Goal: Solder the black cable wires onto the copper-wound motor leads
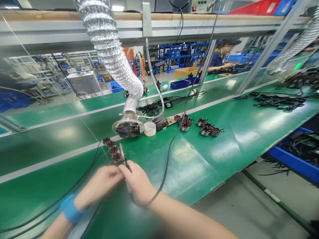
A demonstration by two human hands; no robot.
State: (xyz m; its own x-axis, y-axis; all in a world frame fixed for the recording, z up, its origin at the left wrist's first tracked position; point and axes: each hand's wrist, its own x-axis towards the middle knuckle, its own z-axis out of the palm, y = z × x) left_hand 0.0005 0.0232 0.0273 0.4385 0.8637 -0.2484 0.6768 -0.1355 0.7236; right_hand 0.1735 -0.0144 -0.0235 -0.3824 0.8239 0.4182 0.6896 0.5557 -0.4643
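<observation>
My right hand [138, 182] is wrapped round the handle of a soldering iron [123, 158], its tip pointing up and away from me. Right beside it, my left hand [106, 181] has its fingers pinched together near the iron's handle; whatever is between them is hidden. Just beyond both hands, several small round motors [114, 150] with copper-red windings stand in a row on the green bench. Black cables [82, 179] run from this row toward the lower left. A blue band [71, 208] circles my left wrist.
A fume fan [128, 129] on a silver duct [117, 63] hangs beyond the motors, beside a tape roll [150, 128]. More motors [205, 129] stand to the right. The iron's cord [170, 149] crosses the bench. A blue bin [294, 159] holds cables; a person [220, 59] sits far off.
</observation>
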